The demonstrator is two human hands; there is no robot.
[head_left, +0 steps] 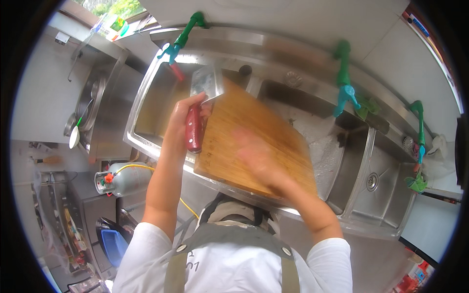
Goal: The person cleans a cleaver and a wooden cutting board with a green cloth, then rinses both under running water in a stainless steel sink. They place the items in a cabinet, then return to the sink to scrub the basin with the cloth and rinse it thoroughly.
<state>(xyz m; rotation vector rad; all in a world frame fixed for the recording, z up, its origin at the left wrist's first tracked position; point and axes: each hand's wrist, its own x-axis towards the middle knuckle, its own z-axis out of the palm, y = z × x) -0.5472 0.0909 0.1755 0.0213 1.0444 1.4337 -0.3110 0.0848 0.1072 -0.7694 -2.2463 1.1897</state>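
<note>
My left hand [183, 113] grips a cleaver near where its blade meets the red riveted handle. The wide metal blade [207, 81] points away from me, and the cleaver's red handle [194, 128] hangs down beside my wrist. A thick wooden cutting board [223, 146] lies across the left and middle basins of a steel sink. Over the middle of the board, my right hand [256, 154] is motion-blurred, its fingers stretched out with nothing seen in them. Whether its palm touches the wood cannot be told.
Water runs from a green tap with a turquoise handle [345, 97] into the middle basin [326, 157]. Another green tap [183, 36] stands over the left basin. At right is a third basin [384, 194]. A gas cylinder [133, 180] with a yellow hose stands left, near a blue tub [113, 245].
</note>
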